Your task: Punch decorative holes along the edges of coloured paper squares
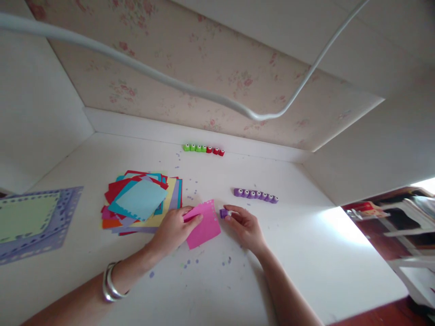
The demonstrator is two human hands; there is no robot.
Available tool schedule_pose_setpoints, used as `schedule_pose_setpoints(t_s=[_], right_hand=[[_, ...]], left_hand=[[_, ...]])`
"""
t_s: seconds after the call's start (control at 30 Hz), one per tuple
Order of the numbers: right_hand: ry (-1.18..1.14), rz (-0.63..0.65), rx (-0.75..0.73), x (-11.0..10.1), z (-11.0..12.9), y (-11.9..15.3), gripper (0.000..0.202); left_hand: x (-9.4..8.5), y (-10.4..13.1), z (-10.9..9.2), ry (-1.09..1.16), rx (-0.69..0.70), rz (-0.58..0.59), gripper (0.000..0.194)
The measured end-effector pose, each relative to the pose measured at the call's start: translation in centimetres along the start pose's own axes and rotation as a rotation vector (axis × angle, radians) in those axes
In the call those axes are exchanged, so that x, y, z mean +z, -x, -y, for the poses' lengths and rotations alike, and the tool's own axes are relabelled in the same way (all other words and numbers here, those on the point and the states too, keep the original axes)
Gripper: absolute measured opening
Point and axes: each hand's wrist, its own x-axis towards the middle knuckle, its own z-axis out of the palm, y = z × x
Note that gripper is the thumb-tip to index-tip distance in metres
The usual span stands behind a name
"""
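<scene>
A pink sheet of paper (204, 231) is pinched at its left side between the thumb and fingers of my left hand (176, 228). Small punched holes run along its top edge and the upper part of its right edge. My right hand (245, 226) grips a small purple craft punch (224, 213), held close beside the paper's right edge. Whether the punch touches the paper I cannot tell. Beyond my right hand stands a row of several purple craft punches (256, 194). Farther back is a row of green and red craft punches (204, 148).
Left of the pink sheet lies a messy pile of coloured paper (141, 199). Purple and pale green sheets with punched borders (30, 219) rest at the far left. Punched-out paper bits (190, 262) dot the white desk (306, 253). A white cable (163, 77) hangs across the top.
</scene>
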Motion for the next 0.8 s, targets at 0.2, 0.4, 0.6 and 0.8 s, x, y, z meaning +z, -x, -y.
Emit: schedule_pose_setpoints(t_s=[0.2, 0.4, 0.6, 0.8], right_hand=[[0.056, 0.004, -0.066, 0.2, -0.3, 0.1, 0.027], [0.124, 0.026, -0.128, 0.3, -0.1, 0.2, 0.026], [0.159, 0.041, -0.152, 0.5, 0.5, 0.3, 0.025], [0.183, 0.029, -0.16, 0.4, 0.7, 0.4, 0.024]], left_hand=[[-0.1, 0.0, -0.2, 0.033, -0.004, 0.01, 0.028], [-0.2, 0.0, -0.1, 0.038, 0.013, 0.017, 0.026], [0.0, -0.1, 0.1, 0.041, -0.002, -0.017, 0.028], [0.1, 0.0, 0.3, 0.018, -0.033, -0.026, 0.028]])
